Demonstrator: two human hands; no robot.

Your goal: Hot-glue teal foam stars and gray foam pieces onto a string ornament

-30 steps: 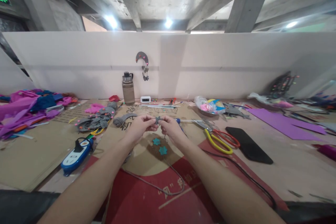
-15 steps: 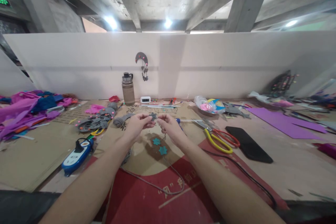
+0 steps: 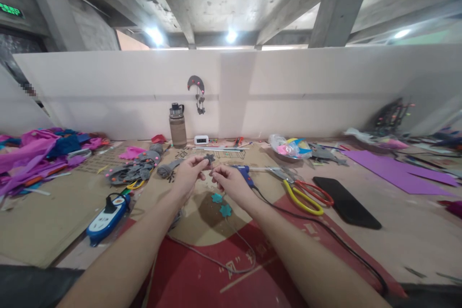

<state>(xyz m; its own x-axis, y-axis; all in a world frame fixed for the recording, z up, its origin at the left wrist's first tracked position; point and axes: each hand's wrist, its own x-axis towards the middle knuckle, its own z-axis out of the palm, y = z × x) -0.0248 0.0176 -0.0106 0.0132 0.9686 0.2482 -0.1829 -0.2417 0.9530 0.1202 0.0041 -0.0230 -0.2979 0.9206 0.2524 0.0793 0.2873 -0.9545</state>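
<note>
- The star (image 3: pixel 210 158) was pinched by the left fingers (image 3: pixel 202 165).
- Just right of the star, the right fingers (image 3: pixel 218 173) were seen bunched; their hold could not be told.

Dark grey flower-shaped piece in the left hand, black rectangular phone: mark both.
Dark grey flower-shaped piece (image 3: pixel 210 158): head view, its visible middle.
Black rectangular phone (image 3: pixel 345 202): head view, middle of its face.

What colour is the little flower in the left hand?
The flower is dark grey, seen best in the head view.
</note>
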